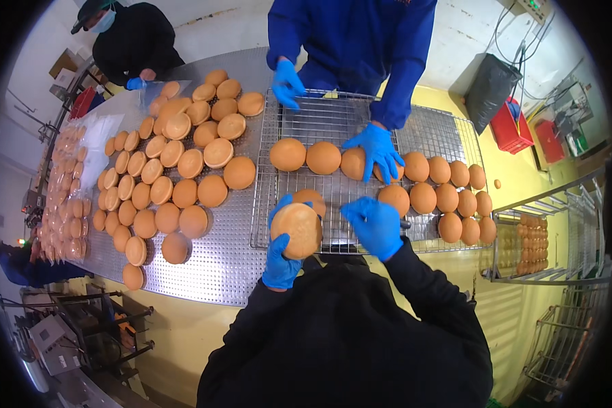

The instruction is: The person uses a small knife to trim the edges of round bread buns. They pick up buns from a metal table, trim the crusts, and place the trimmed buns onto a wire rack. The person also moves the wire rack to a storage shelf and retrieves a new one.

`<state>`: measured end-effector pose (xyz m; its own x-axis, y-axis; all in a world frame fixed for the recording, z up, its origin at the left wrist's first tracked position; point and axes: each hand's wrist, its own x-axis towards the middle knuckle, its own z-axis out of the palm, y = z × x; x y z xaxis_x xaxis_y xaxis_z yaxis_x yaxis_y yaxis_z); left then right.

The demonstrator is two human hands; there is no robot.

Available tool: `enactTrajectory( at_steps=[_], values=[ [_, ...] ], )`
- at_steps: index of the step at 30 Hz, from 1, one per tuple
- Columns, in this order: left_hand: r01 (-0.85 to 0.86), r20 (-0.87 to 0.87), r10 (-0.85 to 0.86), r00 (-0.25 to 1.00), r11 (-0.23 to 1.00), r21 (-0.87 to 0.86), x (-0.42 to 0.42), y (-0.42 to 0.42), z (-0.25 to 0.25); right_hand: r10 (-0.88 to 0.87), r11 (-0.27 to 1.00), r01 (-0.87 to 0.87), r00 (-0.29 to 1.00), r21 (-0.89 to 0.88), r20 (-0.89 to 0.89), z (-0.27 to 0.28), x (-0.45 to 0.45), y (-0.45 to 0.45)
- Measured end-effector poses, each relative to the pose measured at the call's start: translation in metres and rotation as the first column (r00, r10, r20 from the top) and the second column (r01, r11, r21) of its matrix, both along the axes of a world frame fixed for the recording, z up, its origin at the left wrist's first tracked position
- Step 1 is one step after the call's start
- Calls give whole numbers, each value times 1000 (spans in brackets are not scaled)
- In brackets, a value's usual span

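Upright in my gloved left hand (281,260) is a round bun (297,230), its paler face towards me. Another bun (310,200) shows just behind it, over the wire rack (336,242). My gloved right hand (375,224) hovers near the rack's front edge with its fingers curled; whether a small thing is between them cannot be told. Close beyond it lies a browned bun (393,200). Rows of buns (439,169) rest on the right part of the rack. Left of the rack, many buns (184,193) lie spread on a perforated metal table (214,275).
Across the rack a co-worker's gloved hand (377,150) touches the buns, and their other hand (287,84) is above its far edge. Another person (132,43) stands at the far left. Bagged buns (64,204) line the table's left side. A metal rack trolley (494,245) stands at the right.
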<state>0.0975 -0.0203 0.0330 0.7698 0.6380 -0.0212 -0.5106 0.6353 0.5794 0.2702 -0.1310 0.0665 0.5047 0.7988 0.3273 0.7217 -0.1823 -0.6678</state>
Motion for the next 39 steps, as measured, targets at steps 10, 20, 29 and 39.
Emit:
enactTrajectory(
  at_steps=[10,20,29,39],
  values=[
    [-43,-29,47,998,993,110,1,0,0,111,991,-114,993,-73,-43,13,13,2],
    [169,117,-123,986,789,-590,4,15,3,50,995,2,859,102,-509,-28,53,-4],
    [55,-77,-111,991,852,-520,10,13,-14,193,979,-201,853,38,-485,-21,-14,-28],
    [-171,-343,101,934,969,-181,4,16,-29,73,993,-105,913,-60,-401,-33,-14,-52]
  ],
)
